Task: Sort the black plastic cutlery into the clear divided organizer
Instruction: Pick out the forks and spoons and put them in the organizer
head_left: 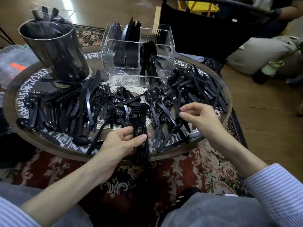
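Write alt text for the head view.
A person's left hand grips a nested stack of black plastic forks while the right hand pinches a black plastic fork from cutlery scattered over a round table. Behind stands a clear divided organizer, partly filled.

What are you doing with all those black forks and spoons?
A person is sorting black plastic cutlery. The left hand holds a nested stack of black plastic forks over the round table's near edge. The right hand pinches one more piece from the loose pile. The clear divided organizer at the back already has spoons and knives standing in it.
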